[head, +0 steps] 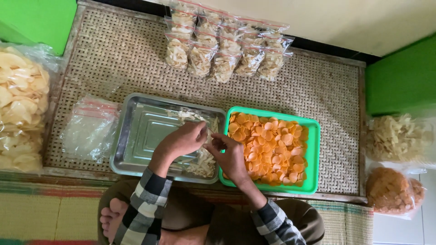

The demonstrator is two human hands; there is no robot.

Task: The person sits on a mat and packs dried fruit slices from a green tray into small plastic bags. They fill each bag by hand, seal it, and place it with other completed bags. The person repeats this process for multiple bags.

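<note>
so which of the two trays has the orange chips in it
The green plastic tray, under the right hand. The metal tray beside it holds only pale chips.

Left hand [184, 140] and right hand [229, 156] meet over right end of metal tray [136, 136], fingertips close together, pinching something too small to tell. Pale chips [202, 163] heaped at tray's right end. Green tray [313, 154] touching metal tray's right side, full of orange chips [272, 147]. Both trays at mat's [327, 90] near edge. Empty bags [88, 127] left of metal tray. Filled bags [227, 45] in rows at mat's far edge. Big chip sacks [20, 104] off mat, left and right.
</note>
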